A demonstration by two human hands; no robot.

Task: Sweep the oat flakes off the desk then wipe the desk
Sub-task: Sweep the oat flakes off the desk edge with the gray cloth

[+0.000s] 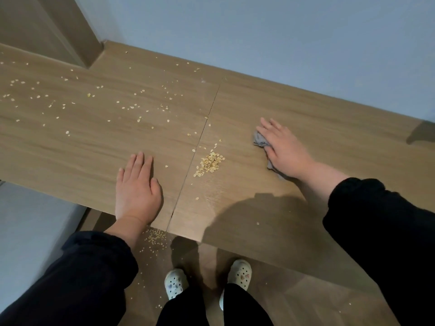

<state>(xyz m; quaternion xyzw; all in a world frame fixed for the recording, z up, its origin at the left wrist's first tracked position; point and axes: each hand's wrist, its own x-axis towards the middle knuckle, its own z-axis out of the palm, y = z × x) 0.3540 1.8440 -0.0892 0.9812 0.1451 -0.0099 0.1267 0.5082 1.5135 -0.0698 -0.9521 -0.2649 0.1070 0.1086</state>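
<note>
**A:** Sweeping's maybe half done imo. 1 gathered pile of oat flakes [210, 163] sits just right of the seam [200, 140] in the wooden worktop [306, 118], and loose flakes [94, 100] are strewn well left of the seam.

**B:** Some flakes on the floor [154, 236] already, below the seam's near end. Wiping looks unstarted?

**A:** Hard to say. Right hand [286, 149] presses flat on a grey cloth [260, 140], well right of the seam, fingers spread, not clenched. Left hand [136, 189] lies open and empty, just left of it. Plain grey wall [282, 38] behind.
</note>
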